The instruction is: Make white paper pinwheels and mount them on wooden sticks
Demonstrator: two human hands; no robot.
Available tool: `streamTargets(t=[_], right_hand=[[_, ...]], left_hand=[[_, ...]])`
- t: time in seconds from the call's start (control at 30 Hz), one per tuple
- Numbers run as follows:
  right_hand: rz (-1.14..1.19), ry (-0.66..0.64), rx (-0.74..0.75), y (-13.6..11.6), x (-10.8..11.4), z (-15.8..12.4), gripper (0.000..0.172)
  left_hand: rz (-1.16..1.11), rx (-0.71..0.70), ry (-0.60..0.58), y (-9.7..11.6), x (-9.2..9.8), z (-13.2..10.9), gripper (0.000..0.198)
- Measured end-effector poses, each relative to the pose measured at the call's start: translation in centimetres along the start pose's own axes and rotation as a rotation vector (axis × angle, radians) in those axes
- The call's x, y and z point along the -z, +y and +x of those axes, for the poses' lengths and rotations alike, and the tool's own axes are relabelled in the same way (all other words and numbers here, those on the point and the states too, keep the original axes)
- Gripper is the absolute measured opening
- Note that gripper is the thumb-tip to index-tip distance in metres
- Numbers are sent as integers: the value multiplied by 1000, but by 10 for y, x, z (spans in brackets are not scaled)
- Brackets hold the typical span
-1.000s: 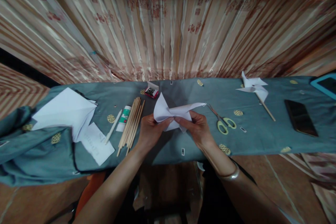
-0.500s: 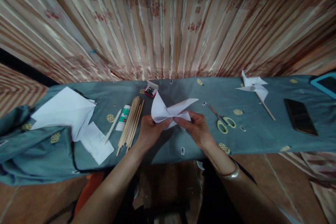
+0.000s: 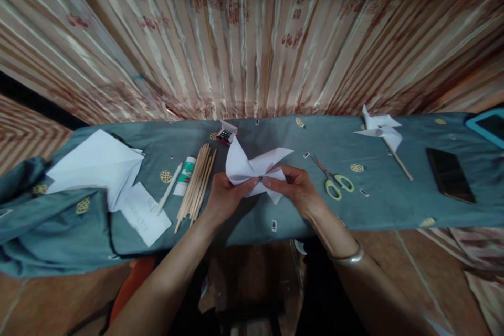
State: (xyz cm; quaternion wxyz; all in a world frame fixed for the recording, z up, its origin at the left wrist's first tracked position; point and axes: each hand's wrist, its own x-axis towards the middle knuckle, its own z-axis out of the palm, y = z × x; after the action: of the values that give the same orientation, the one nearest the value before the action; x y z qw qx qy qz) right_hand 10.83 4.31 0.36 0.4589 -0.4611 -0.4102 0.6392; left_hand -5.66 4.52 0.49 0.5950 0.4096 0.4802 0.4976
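The left hand [image 3: 224, 194] and right hand [image 3: 297, 189] gripped 1 white paper pinwheel [image 3: 249, 169] between them, thumbs [image 3: 251, 185] close together at its centre, above the blue-green cloth [image 3: 386, 205]. Wooden sticks [image 3: 198, 178] and a glue stick [image 3: 185, 176] lay left of it, yellow-green-handled scissors [image 3: 329, 174] right of it. Farther right, a 2nd pinwheel [image 3: 386, 122], on a thin rod [image 3: 398, 159], lay near a dark phone [image 3: 451, 176].

The paper pinwheel [image 3: 258, 167] is plain white, its folded blades curling in to a gathered middle where a small dark spot [image 3: 260, 178] shows. It is held up just off the view's centre, toward six o'clock. One tall, pointed blade [image 3: 237, 158] rises toward eleven o'clock, another stretches toward two, and a short tip [image 3: 275, 198] points toward five.
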Motion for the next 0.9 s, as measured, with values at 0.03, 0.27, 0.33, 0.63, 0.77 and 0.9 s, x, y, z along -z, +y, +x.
streamTargets(t=[0.03, 0.27, 0.33, 0.63, 0.77, 0.9], right_hand=[[14, 2, -6, 0, -1, 0, 29], [45, 28, -26, 3, -4, 1, 26], [25, 32, -24, 4, -4, 0, 26], [-49, 26, 35, 4, -8, -2, 29], [-151, 65, 117, 5, -5, -2, 26], [-292, 125, 190, 5, 3, -3, 27]], left_hand=[[5, 14, -9, 0, 0, -1, 30], [22, 41, -28, -6, 0, -4, 27], [28, 47, -31, -8, 1, -3, 27], [29, 33, -43, -13, 5, -6, 33], [45, -9, -94, -16, 7, -9, 34], [99, -57, -122, -9, 15, -10, 36]])
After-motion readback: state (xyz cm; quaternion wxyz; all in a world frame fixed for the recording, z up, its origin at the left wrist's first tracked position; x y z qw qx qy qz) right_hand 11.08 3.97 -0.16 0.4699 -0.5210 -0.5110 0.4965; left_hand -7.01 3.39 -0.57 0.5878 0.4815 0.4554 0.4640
